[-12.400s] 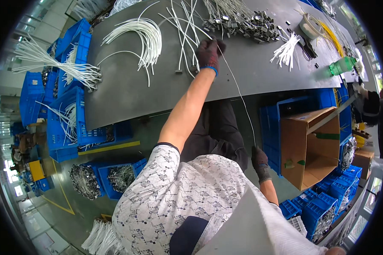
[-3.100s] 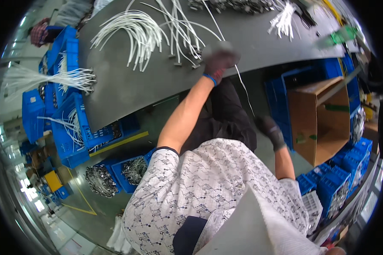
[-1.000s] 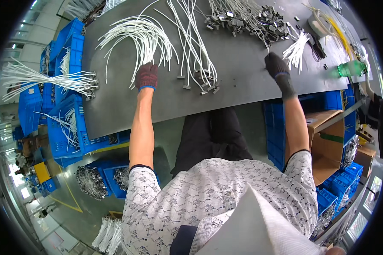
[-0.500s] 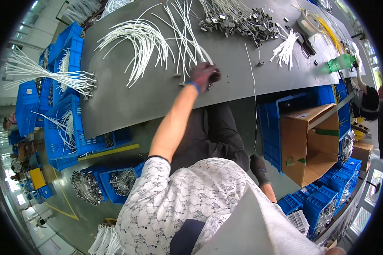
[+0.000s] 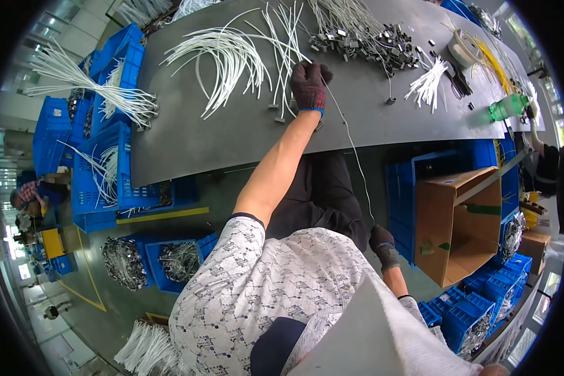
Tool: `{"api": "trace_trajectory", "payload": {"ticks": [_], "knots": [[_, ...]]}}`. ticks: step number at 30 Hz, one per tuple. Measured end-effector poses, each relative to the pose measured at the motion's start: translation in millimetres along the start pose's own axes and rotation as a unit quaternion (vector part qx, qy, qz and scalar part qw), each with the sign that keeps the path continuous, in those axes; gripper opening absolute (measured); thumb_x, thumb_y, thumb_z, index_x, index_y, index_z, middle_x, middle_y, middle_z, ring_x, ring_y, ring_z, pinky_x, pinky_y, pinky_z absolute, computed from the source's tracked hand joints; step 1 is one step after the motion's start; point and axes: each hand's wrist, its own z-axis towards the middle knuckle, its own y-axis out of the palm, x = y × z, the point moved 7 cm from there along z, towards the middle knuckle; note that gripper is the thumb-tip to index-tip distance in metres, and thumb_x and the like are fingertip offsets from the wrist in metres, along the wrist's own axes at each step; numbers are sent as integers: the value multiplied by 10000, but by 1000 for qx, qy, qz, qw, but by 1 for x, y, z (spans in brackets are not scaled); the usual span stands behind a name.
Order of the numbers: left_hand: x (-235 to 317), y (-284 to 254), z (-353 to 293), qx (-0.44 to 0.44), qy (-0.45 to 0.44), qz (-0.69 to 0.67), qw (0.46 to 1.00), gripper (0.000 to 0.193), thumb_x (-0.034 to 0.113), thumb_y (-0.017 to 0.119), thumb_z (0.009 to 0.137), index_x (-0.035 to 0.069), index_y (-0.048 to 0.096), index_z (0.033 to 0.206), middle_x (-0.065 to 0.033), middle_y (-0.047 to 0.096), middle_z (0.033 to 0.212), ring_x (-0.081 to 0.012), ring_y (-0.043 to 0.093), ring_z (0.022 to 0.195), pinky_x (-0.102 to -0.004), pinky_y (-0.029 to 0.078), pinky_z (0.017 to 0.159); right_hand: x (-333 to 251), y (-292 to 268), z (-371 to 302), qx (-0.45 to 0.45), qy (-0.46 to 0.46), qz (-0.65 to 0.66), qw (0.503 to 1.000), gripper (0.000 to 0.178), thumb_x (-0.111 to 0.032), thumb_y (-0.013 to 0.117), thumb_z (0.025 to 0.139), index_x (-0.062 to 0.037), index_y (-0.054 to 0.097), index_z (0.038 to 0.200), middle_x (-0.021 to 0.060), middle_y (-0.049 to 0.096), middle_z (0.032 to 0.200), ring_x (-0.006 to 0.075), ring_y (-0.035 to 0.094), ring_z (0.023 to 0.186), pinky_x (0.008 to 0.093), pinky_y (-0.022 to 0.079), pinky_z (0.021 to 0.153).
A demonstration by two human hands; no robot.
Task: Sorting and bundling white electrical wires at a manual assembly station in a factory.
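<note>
My left hand [image 5: 309,86], in a dark red knit glove, is closed over the table near the loose white tubes. A white tube [image 5: 299,54] runs into its fingers. From beside those fingertips a thin pale wire [image 5: 356,149] runs down past the table's front edge to my right hand [image 5: 383,243]. That hand wears a dark grey glove, hangs low beside my leg, and is closed on the wire's lower end. The glove hides the exact grip on the left. Several white tubes with small metal end pieces [image 5: 280,120] lie just left of my left hand.
A curved bundle of white tubes [image 5: 235,66] lies at left on the grey table [image 5: 188,144]. At the back are dark connectors [image 5: 382,47]; at right, a short white bundle [image 5: 427,86] and green bottle [image 5: 507,108]. Blue crates [image 5: 97,178] and a cardboard box [image 5: 432,219] flank me.
My left hand has moved farther over the table, away from its front edge. The wire's upper end, lying apart from that hand before, now meets its fingers. My right hand stays low.
</note>
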Motion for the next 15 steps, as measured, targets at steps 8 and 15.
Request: {"api": "trace_trajectory", "payload": {"ticks": [8, 15], "knots": [[-73, -23, -98, -310, -172, 327, 876, 179, 174, 684, 913, 7, 707, 974, -60, 716, 848, -119, 675, 731, -250, 545, 729, -15, 14, -19, 2, -21, 34, 999, 208, -150, 540, 879, -83, 696, 1000, 221, 709, 968, 416, 688, 924, 505, 550, 773], [-42, -6, -110, -284, -221, 229, 905, 237, 232, 646, 968, 10, 725, 946, -33, 718, 825, -102, 662, 748, -259, 526, 716, -45, -46, 9, 49, -76, 95, 991, 209, -209, 572, 909, -93, 686, 1041, 221, 706, 984, 411, 682, 927, 507, 538, 776]]}}
